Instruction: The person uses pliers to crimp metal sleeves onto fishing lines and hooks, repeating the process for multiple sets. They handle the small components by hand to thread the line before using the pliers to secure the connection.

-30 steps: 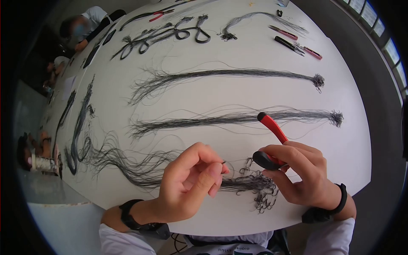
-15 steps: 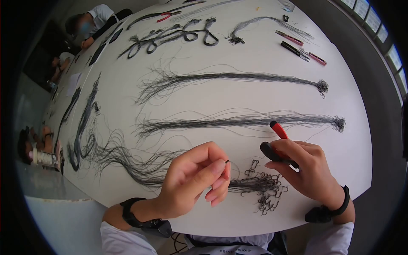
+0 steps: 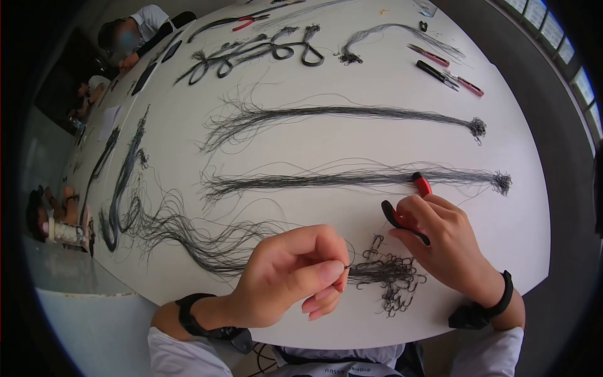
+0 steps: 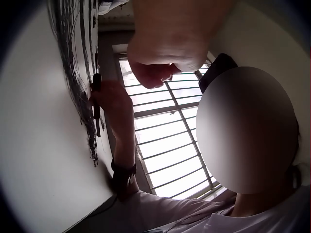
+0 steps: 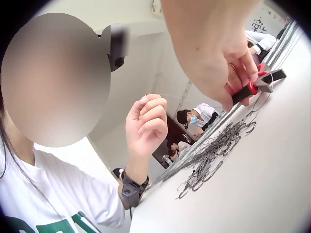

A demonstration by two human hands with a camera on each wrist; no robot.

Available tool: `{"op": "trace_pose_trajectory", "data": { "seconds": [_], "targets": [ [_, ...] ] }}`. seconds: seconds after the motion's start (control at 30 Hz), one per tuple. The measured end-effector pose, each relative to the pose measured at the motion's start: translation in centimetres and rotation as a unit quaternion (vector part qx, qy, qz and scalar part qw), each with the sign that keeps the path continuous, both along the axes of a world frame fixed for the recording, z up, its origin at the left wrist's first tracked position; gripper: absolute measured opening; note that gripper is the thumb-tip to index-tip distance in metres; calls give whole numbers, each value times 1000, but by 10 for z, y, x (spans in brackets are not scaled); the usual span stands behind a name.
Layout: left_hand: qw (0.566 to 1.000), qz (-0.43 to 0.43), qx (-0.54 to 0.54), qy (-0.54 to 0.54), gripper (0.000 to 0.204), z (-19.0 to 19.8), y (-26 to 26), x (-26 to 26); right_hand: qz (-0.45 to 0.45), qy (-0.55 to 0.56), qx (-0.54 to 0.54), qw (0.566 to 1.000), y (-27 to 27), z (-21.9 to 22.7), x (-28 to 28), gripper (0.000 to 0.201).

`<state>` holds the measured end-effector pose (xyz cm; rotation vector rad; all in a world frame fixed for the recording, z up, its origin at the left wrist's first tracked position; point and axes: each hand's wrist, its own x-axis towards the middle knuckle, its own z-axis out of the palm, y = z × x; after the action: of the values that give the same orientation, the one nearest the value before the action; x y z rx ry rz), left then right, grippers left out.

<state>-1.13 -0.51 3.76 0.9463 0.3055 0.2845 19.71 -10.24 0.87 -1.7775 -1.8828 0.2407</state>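
Low over the table, my left hand pinches a thin fishing line between thumb and forefinger. A short dark end of it sticks out at the fingertips. My right hand grips pliers with red and black handles. Their metal head points down toward the table in the right wrist view, with a thin line running beside it. Between and below the hands lies a bundle of fish hooks on dark lines. The lines fan out leftward in loose waves, partly behind my left hand.
Two more hook-and-line bundles lie straight across the white table. Snips and a pink-handled tool rest at the far right. Looped bundles and red-handled pliers are farther back. Another person sits far left.
My left hand has shifted right and down, still pinching the line. My right hand has turned the pliers, so the handles sit at a different angle.
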Motion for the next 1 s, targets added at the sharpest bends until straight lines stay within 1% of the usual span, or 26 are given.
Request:
{"op": "trace_pose_trajectory", "data": {
  "seconds": [0.07, 0.1, 0.13, 0.17, 0.2, 0.23, 0.27, 0.3, 0.33, 0.37, 0.4, 0.47, 0.5, 0.57, 0.6, 0.67, 0.7, 0.77, 0.8, 0.87, 1.0],
  "targets": [
    [999, 7, 41, -30, 6, -4, -1, -3, 1, -5, -11, 1000, 0, -1, 0, 25],
    [999, 6, 40, -31, 6, -3, -2, -3, 2, -9, -23, 1000, 0, -1, -1, 27],
    [991, 21, 127, -24, 5, -2, -3, -1, 1, -9, -24, 1000, 0, 1, -3, 27],
    [976, 36, 212, -18, 4, -1, -4, 0, -5, -13, 40, 999, 1, 4, -6, 28],
    [977, 35, 210, -18, 4, -1, -4, 0, -12, -16, 103, 994, 1, 7, -9, 30],
    [963, 38, 266, -12, 3, -1, -4, 1, -13, -17, 101, 995, 0, 12, -11, 30],
    [946, 41, 322, -5, 3, -1, -4, 2, 54, 72, 105, 990, -2, 18, -13, 30],
    [946, 40, 320, -5, 3, -2, -4, 3, 121, 160, 107, 974, -4, 22, -14, 30],
    [924, 31, 380, -5, 3, -2, -4, 4, 119, 160, 106, 974, -6, 23, -17, 30],
    [898, 21, 439, -6, 4, -2, -3, 5, 136, 202, 93, 965, -9, 24, -20, 26],
    [899, 19, 438, -7, 4, -1, -3, 6, 153, 244, 81, 954, -10, 24, -22, 23],
    [872, -13, 488, 33, 5, 3, -4, 6, 159, 247, 88, 952, -10, 21, -23, 21],
    [872, -14, 488, 33, 5, 2, -5, 7, 163, 252, 84, 950, -10, 20, -23, 20],
    [844, 4, 536, 9, 7, -3, -6, 7, 168, 256, 80, 949, -11, 19, -22, 19],
    [844, 4, 536, 8, 7, -4, -7, 7, 169, 262, 80, 947, -10, 19, -22, 19],
    [831, 23, 556, 1, 8, -4, -7, 8, 170, 267, 80, 945, -10, 18, -22, 19],
    [831, 23, 556, 1, 8, -4, -8, 9, 166, 267, 82, 946, -10, 18, -21, 20],
    [845, 58, 531, 13, 8, -3, -10, 11, 161, 267, 85, 946, -9, 18, -21, 20],
    [846, 58, 530, 12, 8, -2, -9, 10, 159, 267, 85, 947, -9, 18, -21, 20],
    [839, 42, 541, 30, 10, -1, -7, 8, 157, 266, 86, 947, -9, 18, -21, 20],
    [824, 43, 564, 21, 11, -3, -7, 8, 153, 275, 83, 946, -10, 16, -23, 20]
  ]
}}
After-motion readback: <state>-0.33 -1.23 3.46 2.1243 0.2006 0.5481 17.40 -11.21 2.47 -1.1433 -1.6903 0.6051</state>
